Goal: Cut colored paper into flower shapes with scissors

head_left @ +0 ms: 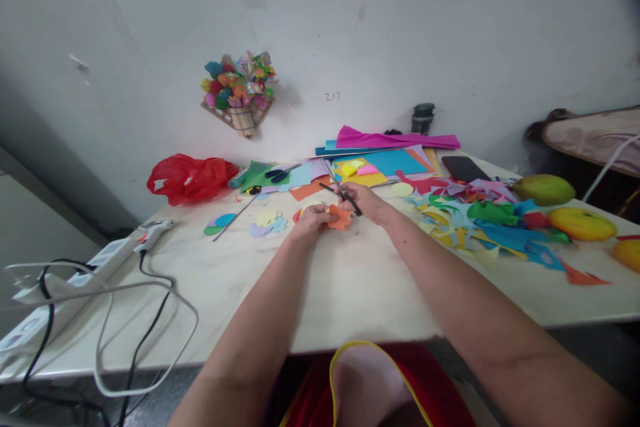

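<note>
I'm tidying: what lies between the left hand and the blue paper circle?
The head view shows scalloped pastel paper cutouts nearer the left hand, then a thin greyish strip.

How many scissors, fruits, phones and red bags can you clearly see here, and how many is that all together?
Scissors: 2, one pair in the right hand
Fruits: 3, one cut off by the picture's edge
Phones: 1
Red bags: 1
Total: 7

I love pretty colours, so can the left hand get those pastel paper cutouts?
Probably yes: only tabletop seems to lie between the left hand and the pastel paper cutouts, though its grip is busy with the orange paper.
</note>
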